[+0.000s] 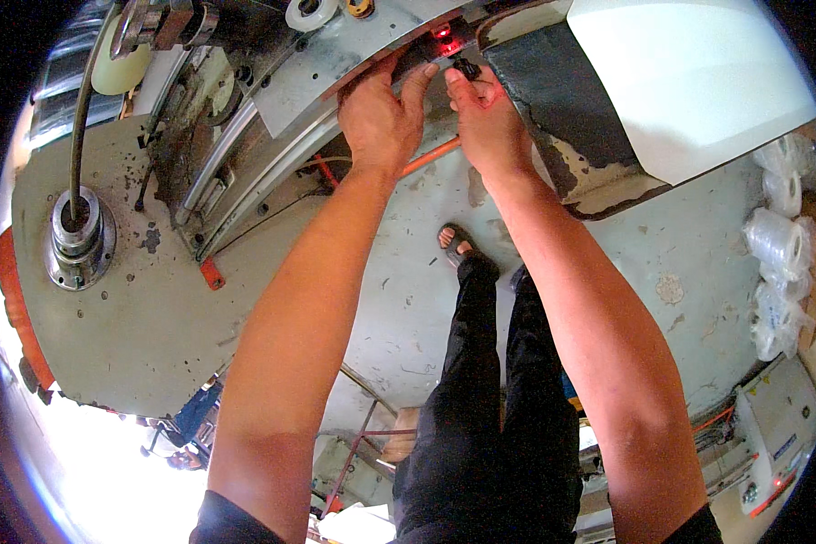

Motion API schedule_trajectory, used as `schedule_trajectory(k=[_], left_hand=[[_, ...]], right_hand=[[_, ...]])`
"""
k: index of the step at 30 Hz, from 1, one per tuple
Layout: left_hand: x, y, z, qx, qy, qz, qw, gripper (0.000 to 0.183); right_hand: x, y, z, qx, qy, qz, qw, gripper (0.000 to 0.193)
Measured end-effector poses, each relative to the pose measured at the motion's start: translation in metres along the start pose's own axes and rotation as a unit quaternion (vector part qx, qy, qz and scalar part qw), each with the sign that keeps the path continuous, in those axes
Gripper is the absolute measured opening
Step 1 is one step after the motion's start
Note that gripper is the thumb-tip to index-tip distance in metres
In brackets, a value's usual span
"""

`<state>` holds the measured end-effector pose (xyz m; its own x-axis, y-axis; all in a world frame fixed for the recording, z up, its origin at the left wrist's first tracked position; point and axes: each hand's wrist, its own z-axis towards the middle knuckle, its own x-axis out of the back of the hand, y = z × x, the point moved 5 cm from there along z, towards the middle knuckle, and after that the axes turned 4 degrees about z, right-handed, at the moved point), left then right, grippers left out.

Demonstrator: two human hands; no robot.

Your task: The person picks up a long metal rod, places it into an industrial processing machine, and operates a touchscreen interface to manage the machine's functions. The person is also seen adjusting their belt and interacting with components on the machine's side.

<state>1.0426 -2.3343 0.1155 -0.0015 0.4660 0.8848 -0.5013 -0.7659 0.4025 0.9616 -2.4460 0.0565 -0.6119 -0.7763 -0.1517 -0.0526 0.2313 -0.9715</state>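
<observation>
Both arms reach up to the underside of a grey metal machine plate (335,54). My left hand (381,122) is at the plate's lower edge, thumb pointing up. Its other fingers curl out of sight, and what they hold is hidden. Close by on the right, my right hand (491,122) is closed, with thumb and fingers pinching a small black knob-like part (467,68). Just above the hands, a small device with glowing red lights (444,41) is fixed under the machine. Some red light falls on my right fingers.
A white panel (689,91) with a dark, worn metal housing (562,100) stands right of my hands. At left is a round grey table (154,335) with a metal rod fitting (80,240). Plastic-wrapped rolls (780,245) line the right side. An orange bar (431,156) runs below my hands.
</observation>
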Motion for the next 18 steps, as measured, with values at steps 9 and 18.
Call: schedule_trajectory(k=[9, 18], left_hand=[[0.002, 0.0, -0.001, 0.015, -0.023, -0.009, 1.0, 0.049], [0.005, 0.003, 0.002, -0.024, 0.002, 0.002, 1.0, 0.049]], right_hand=[[0.002, -0.02, -0.01, -0.056, 0.014, -0.054, 0.997, 0.046], [-0.006, -0.008, -0.001, -0.134, -0.033, 0.122, 0.983, 0.048]])
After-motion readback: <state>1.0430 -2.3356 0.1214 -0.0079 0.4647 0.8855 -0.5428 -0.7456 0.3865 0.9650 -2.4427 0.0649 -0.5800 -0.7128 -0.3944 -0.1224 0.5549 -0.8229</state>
